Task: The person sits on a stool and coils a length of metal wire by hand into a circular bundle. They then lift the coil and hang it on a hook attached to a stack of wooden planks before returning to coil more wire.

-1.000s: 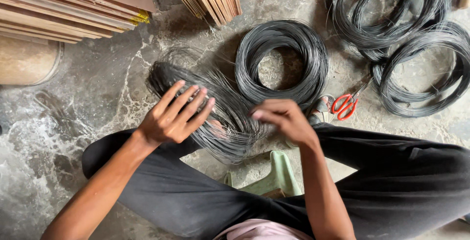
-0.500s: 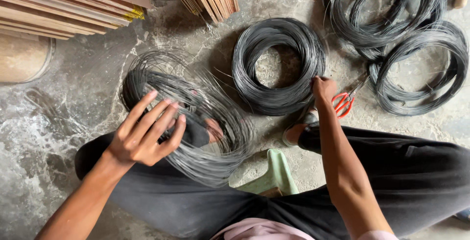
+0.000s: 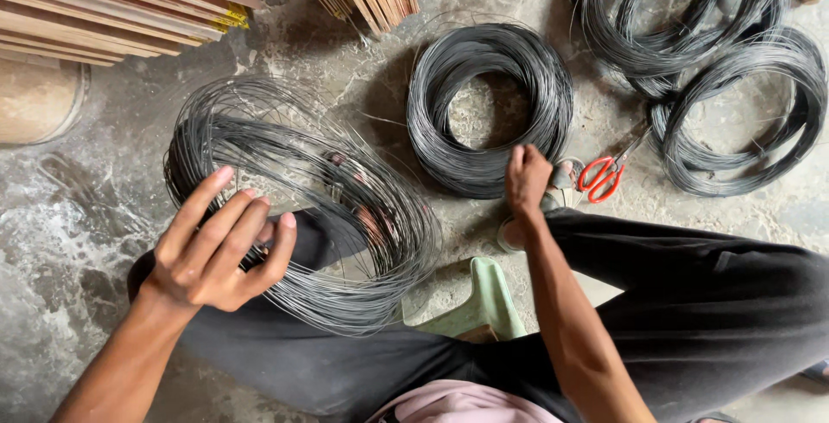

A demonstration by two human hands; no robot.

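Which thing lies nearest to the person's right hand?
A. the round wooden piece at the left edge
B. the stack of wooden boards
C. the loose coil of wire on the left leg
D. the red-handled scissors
D: the right hand rests on the floor just left of the red-handled scissors, while the left hand is the one on the loose wire coil.

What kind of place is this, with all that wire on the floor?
Probably a small workshop. Coils of dark wire lie on a rough concrete floor, thin wooden boards are stacked nearby, and red-handled scissors lie ready.
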